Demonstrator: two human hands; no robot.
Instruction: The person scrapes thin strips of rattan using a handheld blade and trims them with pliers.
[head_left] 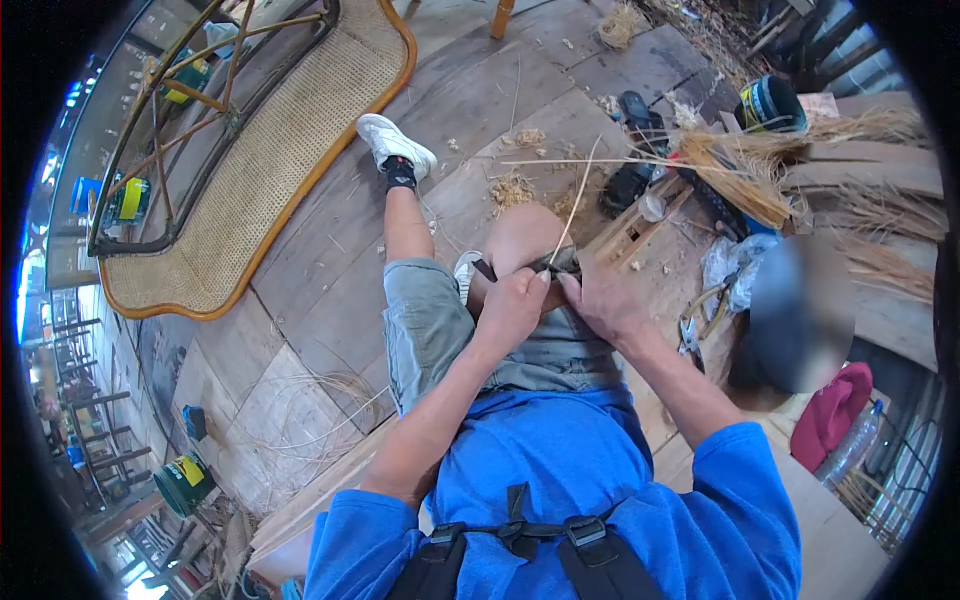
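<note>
Both hands meet over the person's raised knee, at the middle of the view. My left hand [514, 312] is closed, with thumb and fingers pinched at the lower end of a thin pale cane strip [575, 205]. Close to its right, my right hand [607, 300] is closed around something dark and brown that lies across the thigh; its exact shape is hidden. The strip rises up and to the right from between the hands. Another long thin strip [620, 161] runs across above the knee toward the fiber bundle.
A woven cane panel with a wooden rim [290, 140] lies upper left. At right are a wooden block [637, 228], pliers [690, 335], a fiber bundle [740, 185], a green bucket [768, 105] and a red cap [832, 415]. Coiled strips [310, 410] lie lower left.
</note>
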